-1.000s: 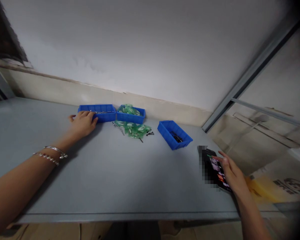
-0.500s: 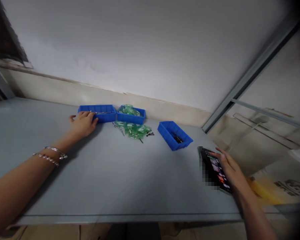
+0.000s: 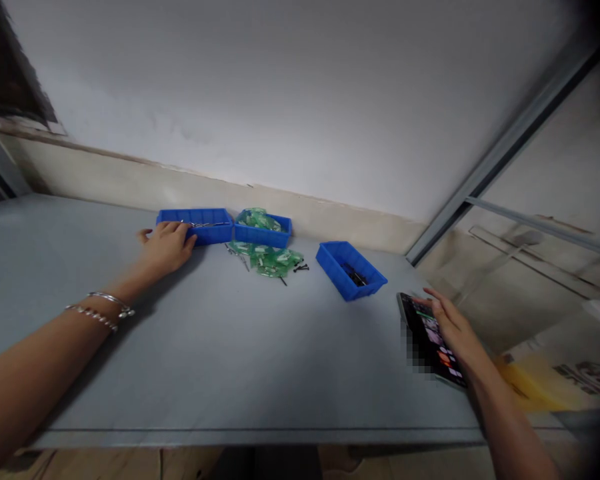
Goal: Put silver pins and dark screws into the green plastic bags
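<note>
My left hand [image 3: 167, 248] is at the front wall of a blue bin [image 3: 217, 235] holding thin metal pieces. Its fingers hook over the rim with the tips hidden inside, and the thumb lies outside along the wall. At the table's right side, my right hand [image 3: 453, 328] is over the right edge of a phone [image 3: 433, 340] with a lit screen. The fingers are stretched and apart, and one tip is at the upper part of the screen. Part of the phone is blurred by pixel blocks.
A second blue bin [image 3: 261, 237] holds green plastic packets; more green packets [image 3: 270, 260] and loose dark screws [image 3: 301, 268] lie before it. A third blue bin [image 3: 343, 270] contains dark screws. Behind stands the wall; a metal frame [image 3: 460, 217] rises at the right.
My right hand has moved slightly up and left over the phone, its fingers shifting at the screen's top. My left hand stays at the bin.
</note>
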A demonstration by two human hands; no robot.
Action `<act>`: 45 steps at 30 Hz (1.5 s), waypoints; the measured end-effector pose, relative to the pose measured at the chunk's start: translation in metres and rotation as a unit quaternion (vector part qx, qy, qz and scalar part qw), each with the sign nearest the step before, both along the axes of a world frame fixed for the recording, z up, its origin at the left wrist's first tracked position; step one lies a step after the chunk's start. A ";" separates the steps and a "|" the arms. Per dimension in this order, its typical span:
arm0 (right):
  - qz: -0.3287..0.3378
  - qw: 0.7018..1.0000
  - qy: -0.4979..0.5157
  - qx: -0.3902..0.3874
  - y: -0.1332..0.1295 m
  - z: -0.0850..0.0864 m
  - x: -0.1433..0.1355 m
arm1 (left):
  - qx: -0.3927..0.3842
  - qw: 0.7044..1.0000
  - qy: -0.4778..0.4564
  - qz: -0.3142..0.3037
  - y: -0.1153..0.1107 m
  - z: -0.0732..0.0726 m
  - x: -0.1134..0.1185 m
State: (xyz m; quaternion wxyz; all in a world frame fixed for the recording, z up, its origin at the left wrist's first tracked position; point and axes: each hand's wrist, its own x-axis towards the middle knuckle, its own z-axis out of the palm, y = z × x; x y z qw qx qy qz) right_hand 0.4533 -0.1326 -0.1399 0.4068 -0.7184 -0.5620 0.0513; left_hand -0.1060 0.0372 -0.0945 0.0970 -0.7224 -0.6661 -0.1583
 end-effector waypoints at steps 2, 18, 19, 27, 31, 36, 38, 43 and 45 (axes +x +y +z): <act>0.004 1.000 -0.003 -0.004 0.003 0.002 -0.003 | -0.002 1.000 -0.001 0.004 0.000 0.000 0.000; 0.017 0.998 -0.049 -0.041 0.011 0.007 -0.010 | -0.001 1.000 -0.015 0.004 0.002 -0.002 -0.001; 0.019 0.998 -0.048 -0.041 0.012 0.006 -0.009 | -0.003 1.000 -0.020 0.003 0.002 -0.002 -0.001; 0.021 0.999 -0.027 -0.001 0.008 0.007 -0.006 | 0.008 1.000 -0.017 -0.001 0.003 -0.003 -0.002; 0.014 1.000 -0.028 0.002 -0.002 0.006 -0.008 | 0.006 1.000 -0.016 -0.007 0.003 -0.004 -0.003; 0.008 0.999 -0.031 0.003 -0.012 0.001 -0.008 | 0.007 1.000 -0.023 -0.015 0.003 -0.004 -0.004; 0.008 0.999 -0.042 0.007 -0.012 -0.001 -0.008 | 0.006 1.000 -0.025 -0.015 0.003 -0.004 -0.004; -0.004 0.999 -0.026 0.021 -0.017 0.006 -0.017 | 0.004 1.000 -0.011 -0.013 0.003 -0.004 -0.003; -0.026 0.999 0.008 0.037 -0.028 0.013 -0.028 | 0.004 1.000 -0.012 -0.008 0.003 -0.004 -0.003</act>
